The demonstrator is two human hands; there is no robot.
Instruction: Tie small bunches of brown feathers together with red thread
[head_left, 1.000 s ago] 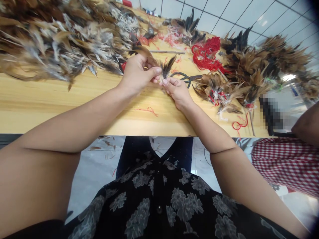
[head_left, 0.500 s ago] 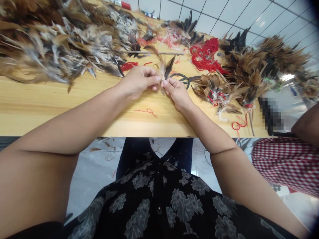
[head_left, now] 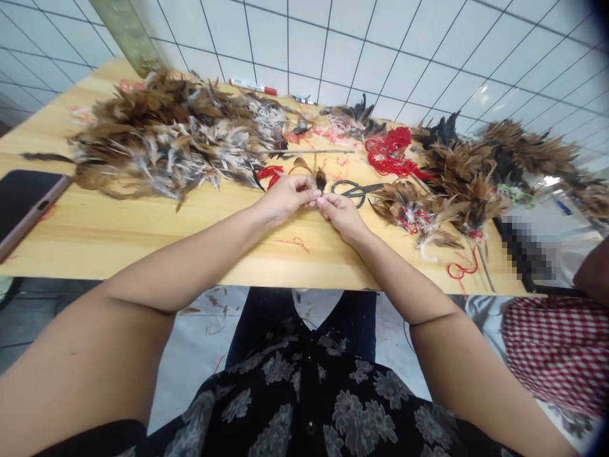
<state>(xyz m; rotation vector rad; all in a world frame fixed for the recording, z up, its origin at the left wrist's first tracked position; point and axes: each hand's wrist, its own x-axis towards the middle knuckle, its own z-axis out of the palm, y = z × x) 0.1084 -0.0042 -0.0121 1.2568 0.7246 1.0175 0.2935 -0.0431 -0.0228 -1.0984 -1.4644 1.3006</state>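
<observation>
L hand (head_left: 285, 198) and R hand (head_left: 340, 216) meet at mid-table, both in a narrow pinch, fingertips closed on the base of a small tuft of brown and black chicken feathers (head_left: 319, 179). The tuft stands just past the fingertips at 12 o'clock, with its base hidden by the fingers. Step in hand appears to be gathering and evening the tuft btwn fingertips, over a pine table (head_left: 104, 244). Dark-handled scissors (head_left: 354, 193) lie just beside R hand at 1 o'clock, w/ a tangle of red thread (head_left: 390, 152) farther out in the same direction. A shorter red thread (head_left: 269, 176) lies near L hand at 11 o'clock. A long heap of mottled feathers (head_left: 166, 136) spreads from 9 to 11 o'clock, and a tied feather bunch (head_left: 413, 216) sits at 2 o'clock. A thin rod (head_left: 314, 151) lies at 12 o'clock. Next move looks to call for a firm hold on the base while red thread is brought in, judging by what lies within reach. A co-worker's forearm (head_left: 592, 273) shows at the 3 o'clock edge.
</observation>
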